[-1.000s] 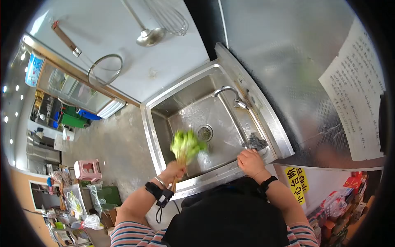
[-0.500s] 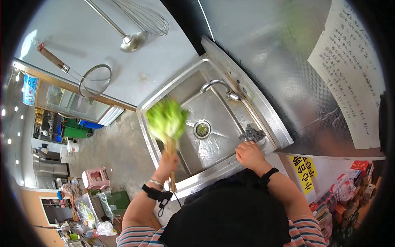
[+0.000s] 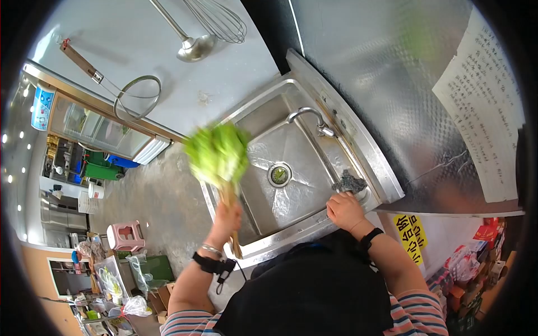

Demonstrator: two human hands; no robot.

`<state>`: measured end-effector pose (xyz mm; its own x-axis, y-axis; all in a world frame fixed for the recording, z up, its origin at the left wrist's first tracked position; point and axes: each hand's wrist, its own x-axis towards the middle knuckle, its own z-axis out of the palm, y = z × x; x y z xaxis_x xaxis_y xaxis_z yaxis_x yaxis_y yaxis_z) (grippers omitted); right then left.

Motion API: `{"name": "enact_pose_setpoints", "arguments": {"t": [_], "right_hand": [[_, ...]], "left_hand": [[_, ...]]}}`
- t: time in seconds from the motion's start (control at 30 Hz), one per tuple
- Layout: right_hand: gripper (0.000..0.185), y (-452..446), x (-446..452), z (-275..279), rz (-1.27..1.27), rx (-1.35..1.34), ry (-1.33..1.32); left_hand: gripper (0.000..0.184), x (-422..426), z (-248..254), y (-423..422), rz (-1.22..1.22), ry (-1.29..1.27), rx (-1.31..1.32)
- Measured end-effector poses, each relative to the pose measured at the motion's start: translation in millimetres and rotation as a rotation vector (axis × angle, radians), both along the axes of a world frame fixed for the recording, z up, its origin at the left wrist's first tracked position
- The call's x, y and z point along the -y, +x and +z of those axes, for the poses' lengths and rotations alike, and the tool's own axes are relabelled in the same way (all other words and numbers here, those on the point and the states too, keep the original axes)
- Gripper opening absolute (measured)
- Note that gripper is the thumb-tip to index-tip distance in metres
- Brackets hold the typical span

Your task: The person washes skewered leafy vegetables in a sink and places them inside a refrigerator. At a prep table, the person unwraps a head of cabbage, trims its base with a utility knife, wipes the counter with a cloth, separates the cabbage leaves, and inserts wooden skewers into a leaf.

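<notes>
My left hand (image 3: 226, 219) is closed around the pale, tan-coloured stems of a bunch of leafy greens (image 3: 217, 152). The bright green leaves point away from me over the left edge of the sink (image 3: 269, 251) and are blurred by motion. At the sink's near right corner, my right hand (image 3: 344, 211) is closed with its fingers curled on the rim. Just beyond its fingertips lies a dark grey steel wool scrubber (image 3: 352, 182). Part of the right hand's grip is hidden.
A curved faucet (image 3: 308, 112) rises from the sink's right side, and bits of green lie in the drain (image 3: 279, 175). On the wall hang a ladle (image 3: 196, 47), a whisk (image 3: 221, 22) and a wire-loop tool (image 3: 137, 98). A pink stool (image 3: 126, 236) stands on the floor to the left.
The leafy greens have swung left and slightly away from me, from over the sink's left side toward its outer edge. My right hand stays at the corner; the view has shifted slightly.
</notes>
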<state>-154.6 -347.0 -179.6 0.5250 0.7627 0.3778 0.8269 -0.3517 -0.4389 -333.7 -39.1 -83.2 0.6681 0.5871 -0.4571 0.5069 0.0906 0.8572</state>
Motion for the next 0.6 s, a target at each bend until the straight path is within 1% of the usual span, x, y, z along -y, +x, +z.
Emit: {"name": "enact_pose_setpoints", "arguments": {"t": [0.07,0.1,0.17,0.23,0.27,0.3,0.33,0.37,0.43,0.5,0.53,0.57,0.6], "right_hand": [[0.01,1,1,2,0.018,-0.006,-0.01],[0.01,2,1,2,0.014,0.0,-0.008],[0.011,1,0,-2,0.012,0.006,-0.022],[0.012,2,-1,-4,0.001,0.004,-0.027],[0.012,0,0,-4,0.004,0.007,-0.033],[0.012,-1,1,-2,0.014,0.006,-0.039],[0.012,0,0,0,0.016,-0.005,-0.034],[0.012,1,-1,2,0.016,-0.017,-0.029],[0.011,1,-1,2,0.019,-0.01,-0.025],[0.011,1,-2,2,0.019,-0.002,-0.01],[0.011,0,-1,1,0.021,-0.007,-0.017],[0.01,0,0,1,0.022,-0.01,-0.027],[0.01,1,0,1,0.023,-0.004,-0.026]], "left_hand": [[0.006,4,-39,-24,-0.089,-0.26,-0.144],[0.006,8,-40,-30,-0.093,-0.258,-0.139],[0.007,15,-34,-36,0.015,-0.428,-0.248],[0.011,6,0,-26,-0.016,-0.146,-0.08],[0.013,3,25,-16,-0.009,-0.102,-0.025],[0.009,5,52,0,0.056,-0.03,0.052],[0.006,4,78,12,0.036,0.004,0.11],[0.005,-1,85,17,0.033,-0.006,0.191],[0.003,2,71,20,0.068,0.009,0.203],[0.006,-5,0,-5,0.049,-0.164,0.073],[0.006,0,-22,-15,-0.032,-0.21,-0.03],[0.007,7,-34,-23,-0.113,-0.257,-0.133],[0.007,12,-36,-27,-0.113,-0.256,-0.127]]}}
